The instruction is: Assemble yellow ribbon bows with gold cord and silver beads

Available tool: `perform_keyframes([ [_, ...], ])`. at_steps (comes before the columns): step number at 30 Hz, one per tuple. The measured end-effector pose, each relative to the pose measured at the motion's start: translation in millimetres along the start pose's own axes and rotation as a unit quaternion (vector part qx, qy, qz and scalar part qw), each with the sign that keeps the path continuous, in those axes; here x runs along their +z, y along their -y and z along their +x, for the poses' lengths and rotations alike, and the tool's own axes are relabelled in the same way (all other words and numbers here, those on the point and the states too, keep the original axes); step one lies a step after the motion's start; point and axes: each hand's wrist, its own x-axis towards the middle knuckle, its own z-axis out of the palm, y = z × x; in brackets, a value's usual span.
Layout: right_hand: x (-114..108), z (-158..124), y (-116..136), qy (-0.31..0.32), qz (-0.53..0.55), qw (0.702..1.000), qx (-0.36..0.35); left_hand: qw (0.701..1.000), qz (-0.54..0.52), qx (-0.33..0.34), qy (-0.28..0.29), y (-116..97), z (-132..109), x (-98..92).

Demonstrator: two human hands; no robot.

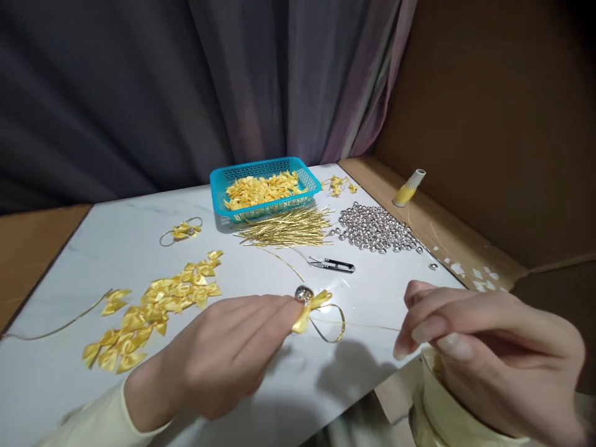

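Observation:
My left hand (223, 354) pinches a small yellow satin bow (311, 308) with a silver bell (303, 293) on top of it, held just above the white table (139, 248). A loop of gold cord (331, 326) hangs from the bow. A thin gold thread (372, 326) runs taut from the bow to my right hand (475, 347), whose fingers are closed on its end at the table's right edge.
A heap of yellow bows (158, 304) lies at the left. A blue basket (218, 186) of bows stands at the back, with gold cords (288, 230), silver bells (375, 228), thread snips (333, 266) and a thread spool (410, 187) nearby. A finished bow (184, 231) lies apart.

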Motion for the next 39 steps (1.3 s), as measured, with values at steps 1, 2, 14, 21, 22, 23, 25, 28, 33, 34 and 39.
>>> perform_keyframes([
  [1, 1.5, 0.1, 0.3, 0.005, -0.015, 1.000, -0.013, 0.998, 0.018, 0.054, 0.025, 0.9, 1.7, -1.9],
  [2, 2.8, 0.6, 0.4, 0.014, -0.034, 0.999, -0.028, 0.996, 0.028, 0.080, 0.023, 0.8, 2.9, -3.3],
  [14, 7.5, 57.9, 27.7, 0.225, -0.271, 0.923, -0.153, 0.986, -0.146, -0.072, 0.027, -19.4, 20.8, -29.9],
  [21, 15.6, 84.5, 29.3, 0.033, -0.204, 0.970, -0.130, 0.923, -0.343, -0.169, 0.027, -18.0, 33.6, -40.6],
  [22, 16.4, 87.3, 26.1, 0.030, -0.192, 0.973, -0.125, 0.910, -0.375, -0.177, 0.022, -17.0, 34.7, -40.7],
  [23, 16.8, 89.8, 22.2, 0.035, -0.188, 0.975, -0.114, 0.895, -0.406, -0.184, 0.018, -16.0, 35.7, -40.7],
  [25, 16.4, 93.8, 13.5, 0.064, -0.207, 0.972, -0.092, 0.869, -0.457, -0.191, 0.008, -15.0, 37.4, -40.8],
  [28, 12.8, 95.4, 1.0, 0.120, -0.266, 0.953, -0.079, 0.852, -0.487, -0.193, -0.001, -15.2, 38.2, -40.8],
  [33, 5.6, 86.8, -10.5, 0.163, -0.274, 0.947, -0.034, 0.848, -0.489, -0.202, -0.014, -13.6, 35.2, -38.0],
  [34, 4.9, 84.5, -10.9, 0.157, -0.267, 0.950, -0.023, 0.848, -0.489, -0.203, -0.017, -12.7, 34.6, -37.0],
  [39, 2.5, 76.2, -0.6, 0.129, -0.268, 0.955, -0.015, 0.847, -0.490, -0.203, -0.018, -8.9, 33.8, -33.3],
])
